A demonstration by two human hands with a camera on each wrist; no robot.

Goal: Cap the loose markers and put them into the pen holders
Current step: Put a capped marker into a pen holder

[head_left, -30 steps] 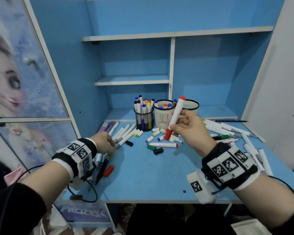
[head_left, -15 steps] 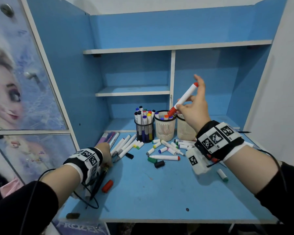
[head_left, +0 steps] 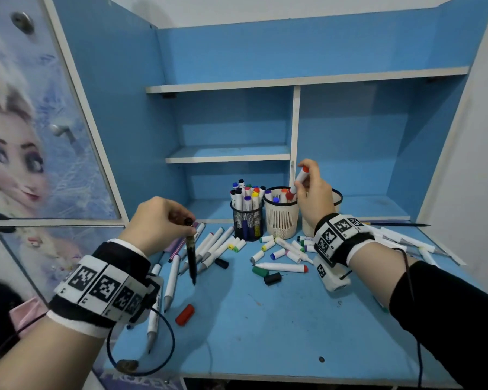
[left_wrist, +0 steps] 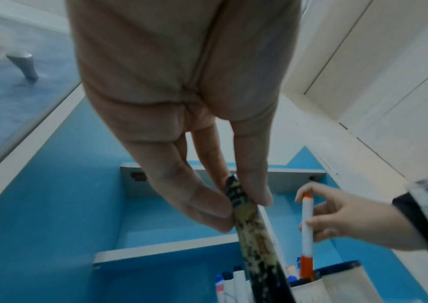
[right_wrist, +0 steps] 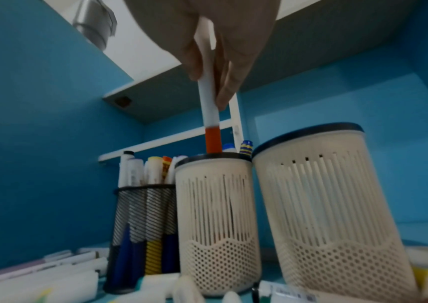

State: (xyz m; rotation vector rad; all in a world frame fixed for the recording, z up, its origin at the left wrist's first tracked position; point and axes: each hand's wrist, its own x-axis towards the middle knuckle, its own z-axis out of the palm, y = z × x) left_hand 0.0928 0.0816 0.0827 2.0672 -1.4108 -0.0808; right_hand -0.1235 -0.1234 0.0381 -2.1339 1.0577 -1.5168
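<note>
Right hand (head_left: 313,195) fingers pinch a capped orange marker (right_wrist: 210,114), its tip entering the cream holder (right_wrist: 218,223) below, release judged next, while left hand (head_left: 155,223) fingers pinch a black pen (head_left: 191,257)

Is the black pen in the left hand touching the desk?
Apart. The head view shows the left hand holding the black pen upright by its top, its tip hanging above the blue desk, not resting on it.

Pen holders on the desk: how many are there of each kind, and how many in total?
Black mesh holder: 1
Cream slotted holders: 2
Total: 3
</note>
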